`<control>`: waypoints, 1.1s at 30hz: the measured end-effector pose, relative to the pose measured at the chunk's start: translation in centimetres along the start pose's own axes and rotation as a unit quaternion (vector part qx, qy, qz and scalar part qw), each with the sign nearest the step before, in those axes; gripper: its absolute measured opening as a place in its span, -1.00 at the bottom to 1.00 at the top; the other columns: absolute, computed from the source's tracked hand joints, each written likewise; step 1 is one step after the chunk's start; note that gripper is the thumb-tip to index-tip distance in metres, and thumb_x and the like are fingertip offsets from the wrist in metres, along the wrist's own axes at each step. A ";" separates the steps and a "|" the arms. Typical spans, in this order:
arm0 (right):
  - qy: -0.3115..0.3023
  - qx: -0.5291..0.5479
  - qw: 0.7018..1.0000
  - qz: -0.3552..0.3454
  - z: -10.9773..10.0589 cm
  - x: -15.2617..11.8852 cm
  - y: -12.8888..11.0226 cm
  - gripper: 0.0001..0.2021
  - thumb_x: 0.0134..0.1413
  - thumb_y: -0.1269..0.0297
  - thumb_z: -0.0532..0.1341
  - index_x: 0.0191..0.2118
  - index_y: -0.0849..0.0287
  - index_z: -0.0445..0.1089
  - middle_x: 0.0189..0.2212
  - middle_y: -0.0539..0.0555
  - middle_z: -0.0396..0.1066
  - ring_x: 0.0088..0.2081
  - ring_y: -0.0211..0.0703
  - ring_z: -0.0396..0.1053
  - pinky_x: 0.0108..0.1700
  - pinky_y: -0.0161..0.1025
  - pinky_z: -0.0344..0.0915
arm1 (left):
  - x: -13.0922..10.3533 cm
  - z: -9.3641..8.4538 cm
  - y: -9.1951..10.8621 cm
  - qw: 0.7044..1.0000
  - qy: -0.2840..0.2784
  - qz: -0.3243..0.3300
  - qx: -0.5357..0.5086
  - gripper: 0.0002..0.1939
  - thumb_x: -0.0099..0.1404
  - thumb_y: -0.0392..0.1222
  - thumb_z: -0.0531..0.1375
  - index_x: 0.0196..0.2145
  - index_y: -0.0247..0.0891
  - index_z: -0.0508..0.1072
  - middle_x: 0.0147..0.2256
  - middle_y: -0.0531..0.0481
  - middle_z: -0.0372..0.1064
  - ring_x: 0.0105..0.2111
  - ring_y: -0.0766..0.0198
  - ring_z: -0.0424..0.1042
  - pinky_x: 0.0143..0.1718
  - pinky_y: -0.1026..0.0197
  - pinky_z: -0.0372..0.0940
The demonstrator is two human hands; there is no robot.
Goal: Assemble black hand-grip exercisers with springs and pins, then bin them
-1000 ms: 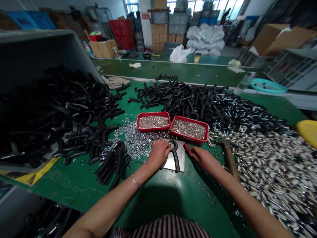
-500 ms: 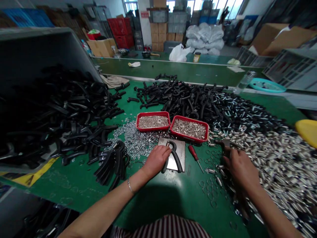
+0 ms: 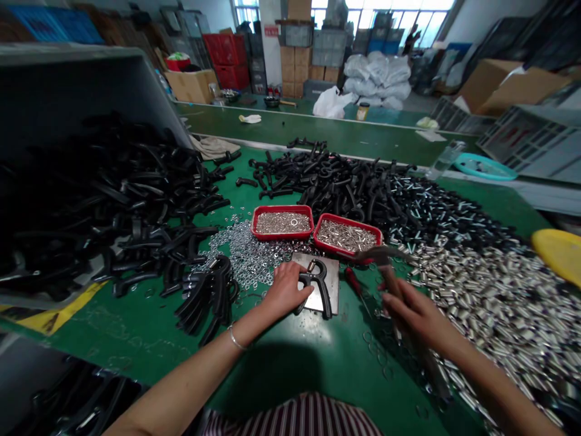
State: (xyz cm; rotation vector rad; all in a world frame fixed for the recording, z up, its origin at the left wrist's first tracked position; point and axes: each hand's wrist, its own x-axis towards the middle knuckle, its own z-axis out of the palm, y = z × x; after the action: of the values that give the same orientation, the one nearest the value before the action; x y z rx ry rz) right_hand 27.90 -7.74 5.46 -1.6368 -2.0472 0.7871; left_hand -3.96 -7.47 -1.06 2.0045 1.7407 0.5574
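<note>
My left hand (image 3: 285, 292) is closed on the left side of a black A-shaped hand grip strengthener (image 3: 324, 292), which lies on a square metal plate (image 3: 334, 280). A small silver pin or cylinder shows near its top. In my right hand (image 3: 417, 312) is a hammer (image 3: 389, 280), gripped by its wooden handle. The hammer's head, blurred, is raised to the right of the plate, near the red tray of pins (image 3: 348, 249). Below the head lies a red-handled screwdriver (image 3: 353, 282), partly hidden.
A red tray of small rings (image 3: 282, 237) stands behind the plate. Loose washers (image 3: 240, 254) and several stacked grips (image 3: 206, 303) lie left. Black handles (image 3: 345, 181) pile up behind; silver cylinders (image 3: 494, 303) cover the right. A grey bin (image 3: 149, 91) of black parts stands far left.
My right hand has lifted the hammer and brought it leftward, toward the plate. My left hand has shifted slightly down and left on the grip strengthener, uncovering more of its top.
</note>
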 end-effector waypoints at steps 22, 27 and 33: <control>-0.115 -0.127 0.984 -0.058 5.3 5.0 -5.6 -0.62 0.39 0.01 -0.08 -0.13 0.15 0.36 -0.38 0.16 0.52 -0.36 -0.02 0.48 -0.34 -0.22 0.24 | 0.2 -1.6 0.6 0.999 -0.043 0.001 0.029 -0.65 0.26 -0.07 0.24 -0.05 -0.26 0.39 -0.05 -0.15 0.35 0.03 -0.03 0.26 0.07 -0.01 0.13; -0.126 -0.182 0.974 -0.045 5.0 7.8 -5.7 -0.64 0.37 0.04 -0.03 -0.24 0.17 0.35 -0.35 0.22 0.51 -0.35 0.00 0.46 -0.31 -0.19 0.23 | 0.1 -1.5 0.9 0.998 -0.045 -0.005 0.036 -0.64 0.26 -0.08 0.24 -0.02 -0.25 0.39 -0.04 -0.15 0.35 0.03 -0.02 0.27 0.08 -0.02 0.12; -0.122 -0.157 0.979 -0.043 5.3 7.9 -5.0 -0.64 0.36 0.02 -0.03 -0.22 0.17 0.35 -0.39 0.19 0.49 -0.38 -0.03 0.43 -0.32 -0.20 0.23 | 0.1 -1.4 0.9 0.998 -0.043 0.003 0.047 -0.64 0.25 -0.08 0.25 -0.03 -0.26 0.39 -0.06 -0.15 0.36 0.01 -0.03 0.29 0.07 -0.03 0.16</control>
State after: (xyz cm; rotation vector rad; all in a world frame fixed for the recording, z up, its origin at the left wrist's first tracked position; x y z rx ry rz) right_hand 19.07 -1.79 4.39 -1.6670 -2.5047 0.6891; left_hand -4.00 -7.41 0.61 2.0661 1.7394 0.3908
